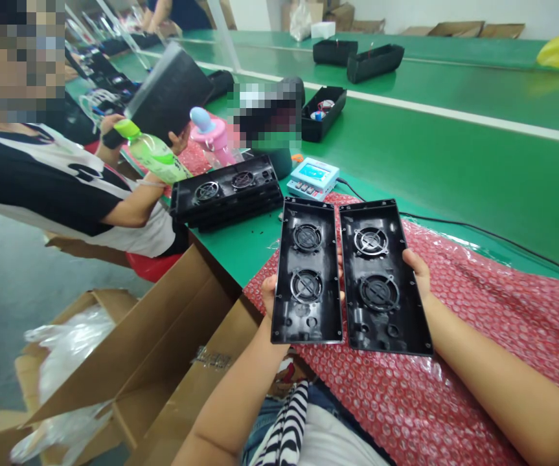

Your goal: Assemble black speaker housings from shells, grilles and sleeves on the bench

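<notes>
My left hand point(269, 294) is closed round a black plastic housing half point(303, 317) with two round grilles, its inside facing me. A matching housing half point(386, 327) is in my right hand point(418, 272), the thumb over its right edge. Both pieces are held upright side by side, nearly touching at the top, with a narrow gap between them. Fingertips show in that gap; most fingers are hidden behind the pieces. Red bubble wrap point(493, 323) lies beneath and behind them on the green table.
Similar black housings point(230, 188) are stacked to the left, by a small light-blue device point(313, 178) with a screen and a cable. A green-capped bottle point(155, 152) and pink cup point(216, 139) stand behind. At left a co-worker point(114, 194) holds a large black part. Cardboard boxes point(162, 336) sit below.
</notes>
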A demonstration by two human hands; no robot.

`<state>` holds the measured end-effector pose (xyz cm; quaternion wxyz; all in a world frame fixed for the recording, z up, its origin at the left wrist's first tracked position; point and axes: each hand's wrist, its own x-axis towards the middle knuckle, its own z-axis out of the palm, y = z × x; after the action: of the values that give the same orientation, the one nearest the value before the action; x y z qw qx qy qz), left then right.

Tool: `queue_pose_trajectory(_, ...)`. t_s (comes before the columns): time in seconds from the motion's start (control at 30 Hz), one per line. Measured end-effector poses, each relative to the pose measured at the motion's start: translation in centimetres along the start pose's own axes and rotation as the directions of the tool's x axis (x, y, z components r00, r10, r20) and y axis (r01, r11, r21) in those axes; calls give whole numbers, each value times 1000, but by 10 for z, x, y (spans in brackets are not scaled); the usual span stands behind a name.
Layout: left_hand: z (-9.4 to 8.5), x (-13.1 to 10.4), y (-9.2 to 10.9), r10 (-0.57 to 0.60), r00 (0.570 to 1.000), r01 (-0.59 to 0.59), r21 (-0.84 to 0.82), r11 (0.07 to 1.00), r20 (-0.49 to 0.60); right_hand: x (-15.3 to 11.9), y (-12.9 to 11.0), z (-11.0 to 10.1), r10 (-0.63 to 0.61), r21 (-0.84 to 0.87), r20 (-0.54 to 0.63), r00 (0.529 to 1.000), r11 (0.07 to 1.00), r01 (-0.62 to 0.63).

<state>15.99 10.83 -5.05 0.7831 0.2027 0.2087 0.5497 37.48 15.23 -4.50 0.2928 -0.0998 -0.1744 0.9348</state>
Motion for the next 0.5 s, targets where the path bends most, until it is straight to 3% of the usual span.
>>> queue_pose_trajectory(0.1, 0, -2, 0, 27, 1000, -27, -61, 998, -5, 2, 0, -1, 7, -12, 9, 1000, 1000, -7)
queue_pose_trajectory(0.33, -8, -5, -1, -36, 999, 34, -64, 997, -19, -1, 0, 2, -34, -4, 74, 997, 999, 35)
queue_pose_trajectory(0.5, -11, -9, 3, -187, 980, 191, -57, 980, 62, -5, -1, 7, -23, -13, 146, 989, 1000, 25)
